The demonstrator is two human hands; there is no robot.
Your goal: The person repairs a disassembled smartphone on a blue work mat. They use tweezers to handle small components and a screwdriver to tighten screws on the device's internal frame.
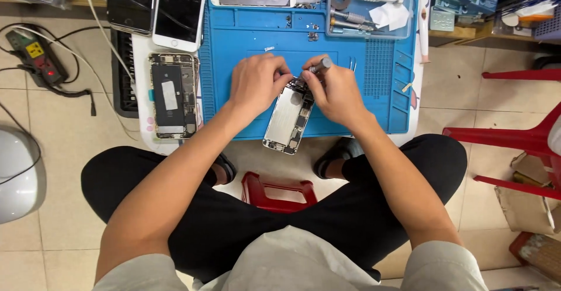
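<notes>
The left hand [257, 86] grips the upper end of an opened phone [287, 120], fingers curled over its top edge. The right hand [333, 89] is closed around a small screwdriver [320, 66], whose tip meets the phone's top end. The phone lies tilted on the blue mat [374, 110], its lower end reaching past the mat's near edge and the desk [140, 133] rim. Another opened phone [173, 95] lies left of the mat. Bare mat stays free to the right of the hands.
</notes>
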